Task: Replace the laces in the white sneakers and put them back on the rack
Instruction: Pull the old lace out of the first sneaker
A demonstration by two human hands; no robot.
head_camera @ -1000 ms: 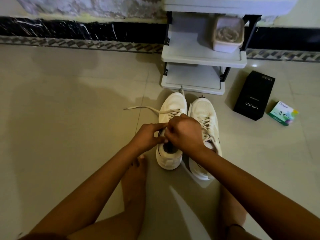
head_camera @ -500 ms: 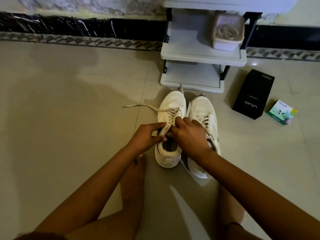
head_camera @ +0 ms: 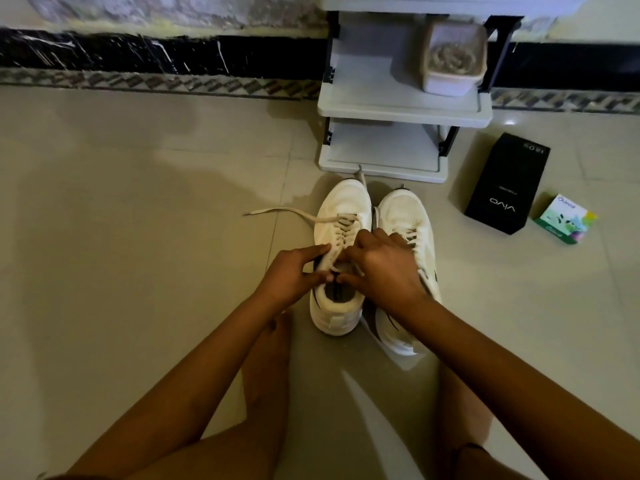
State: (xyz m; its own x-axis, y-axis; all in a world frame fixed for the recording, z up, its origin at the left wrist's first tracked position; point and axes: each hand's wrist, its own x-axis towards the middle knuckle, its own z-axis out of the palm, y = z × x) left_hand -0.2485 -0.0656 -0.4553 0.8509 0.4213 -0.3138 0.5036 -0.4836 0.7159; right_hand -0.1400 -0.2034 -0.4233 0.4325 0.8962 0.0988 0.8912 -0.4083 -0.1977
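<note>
Beige floor tiles [head_camera: 138,237] hold the white sneakers [head_camera: 346,202] side by side just in front of the rack [head_camera: 401,109], toes toward it, while the left grip [head_camera: 294,271] and the right grip [head_camera: 384,268] each pinch one shoe's loose lace [head_camera: 287,213].

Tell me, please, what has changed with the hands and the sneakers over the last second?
The left hand and right hand, pressed together before, have parted slightly. The left hand pinches the lace, which now shows between them. The left sneaker, right sneaker, rack and black box stayed put.
</note>
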